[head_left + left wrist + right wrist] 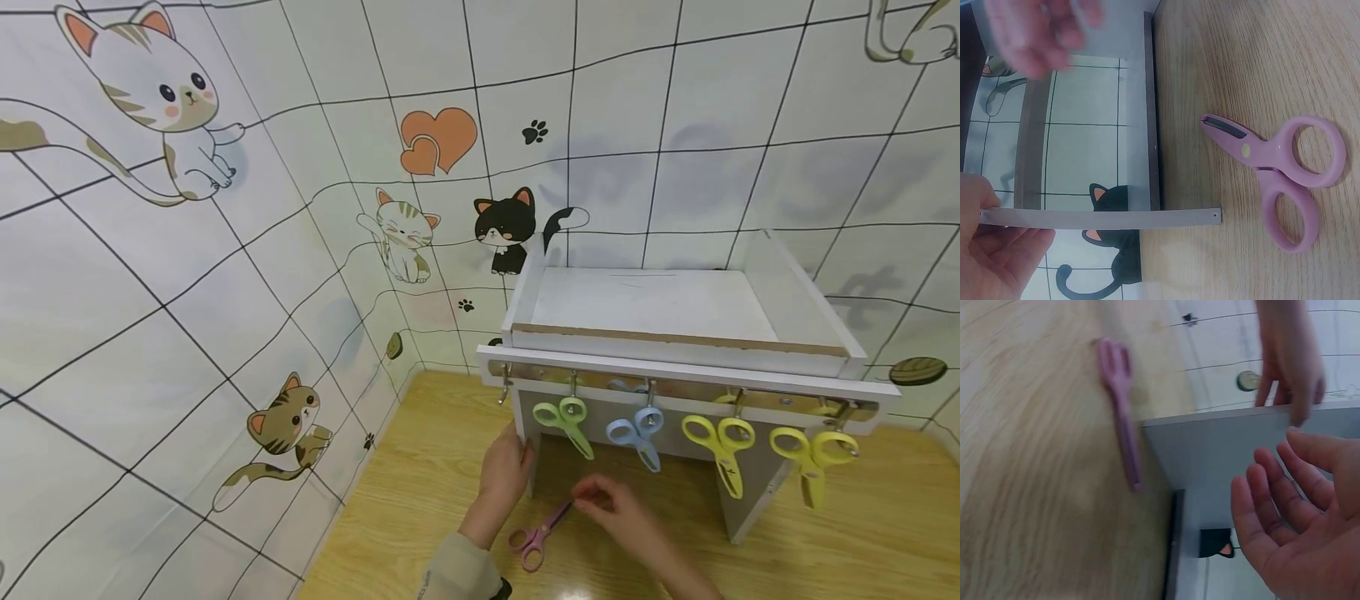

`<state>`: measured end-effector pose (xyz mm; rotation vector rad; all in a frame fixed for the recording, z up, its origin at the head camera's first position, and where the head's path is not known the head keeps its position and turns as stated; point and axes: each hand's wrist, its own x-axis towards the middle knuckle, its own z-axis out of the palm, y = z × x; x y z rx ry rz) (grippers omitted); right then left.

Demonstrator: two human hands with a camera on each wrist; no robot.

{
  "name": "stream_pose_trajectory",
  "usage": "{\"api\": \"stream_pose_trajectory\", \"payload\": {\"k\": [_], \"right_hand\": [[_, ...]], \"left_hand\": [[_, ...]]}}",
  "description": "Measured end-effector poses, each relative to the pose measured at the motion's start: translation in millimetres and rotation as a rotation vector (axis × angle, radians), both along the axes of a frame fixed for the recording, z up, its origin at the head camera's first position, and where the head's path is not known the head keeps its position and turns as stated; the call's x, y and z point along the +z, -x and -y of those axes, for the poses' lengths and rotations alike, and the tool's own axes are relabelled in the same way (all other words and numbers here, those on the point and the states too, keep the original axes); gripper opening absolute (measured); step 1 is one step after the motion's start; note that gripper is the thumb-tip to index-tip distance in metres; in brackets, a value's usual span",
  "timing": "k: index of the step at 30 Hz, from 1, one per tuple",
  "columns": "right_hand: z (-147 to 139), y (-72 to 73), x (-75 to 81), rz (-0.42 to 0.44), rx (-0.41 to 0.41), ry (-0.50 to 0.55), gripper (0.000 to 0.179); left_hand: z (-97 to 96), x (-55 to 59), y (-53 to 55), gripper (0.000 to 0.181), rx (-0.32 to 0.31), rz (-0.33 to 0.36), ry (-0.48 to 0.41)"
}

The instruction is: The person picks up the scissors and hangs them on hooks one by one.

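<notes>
My left hand (504, 471) grips the edge of the white stand's left side panel (1097, 219), thumb on one face and fingers on the other. My right hand (1310, 519) hovers in front of the stand with its fingers loosely bent and nothing in them. Pink scissors (1272, 159) lie on the wooden table by the foot of that panel, blades pointing toward the stand. From the stand's front rail hang green scissors (567, 421), blue scissors (637, 435) and two yellow pairs, one the yellow scissors (723, 450) right of the blue.
A bare metal hook (505, 387) sits at the rail's left end. The stand's top is a shallow white tray (652, 300). Behind and to the left, a tiled-pattern wall covering (420, 67) with cartoon cats borders the wooden table (420, 442).
</notes>
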<state>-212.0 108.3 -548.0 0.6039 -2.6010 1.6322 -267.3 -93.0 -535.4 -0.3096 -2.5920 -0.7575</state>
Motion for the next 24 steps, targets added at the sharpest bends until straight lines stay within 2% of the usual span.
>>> {"api": "stream_pose_trajectory", "payload": {"k": [3,5,7,10,13,15,17,20,22,24], "right_hand": [[1,3.7,-16.3,-0.048,0.072,-0.125,0.02],[4,4.8,-27.2,-0.093,0.089,-0.222,0.021],[8,5.8,-37.5,-0.157,0.106,-0.319,0.023],[15,8.4,-52.6,-0.288,0.132,-0.405,0.027],[22,10.2,-66.4,-0.466,0.112,-0.472,0.035],[25,10.2,-73.7,-0.581,0.071,-0.529,0.036],[28,9.3,-79.4,-0.656,0.018,-0.593,0.035],[32,7.0,-85.2,-0.711,-0.036,-0.638,0.03],[33,5.2,-86.9,-0.709,-0.05,-0.64,0.026],[34,3.8,-86.7,-0.671,-0.043,-0.636,0.023]], "left_hand": [[-0.2,0.1,-0.1,0.024,0.002,0.001,0.0],[-0.4,0.8,-0.5,0.024,-0.004,0.014,-0.004],[-0.6,2.2,-1.4,0.024,-0.013,0.035,-0.014],[-0.7,4.2,-2.3,0.024,-0.021,0.07,-0.03],[-0.9,5.0,-2.4,0.023,-0.016,0.08,-0.038],[-1.4,4.9,-2.4,0.022,-0.009,0.07,-0.035],[-1.7,4.8,-2.7,0.021,-0.008,0.058,-0.034],[-1.9,4.8,-3.0,0.019,-0.003,0.042,-0.028],[-1.6,5.1,-3.1,0.019,-0.003,0.036,-0.026],[-1.1,4.6,-2.5,0.018,0.004,0.022,-0.02]]}}
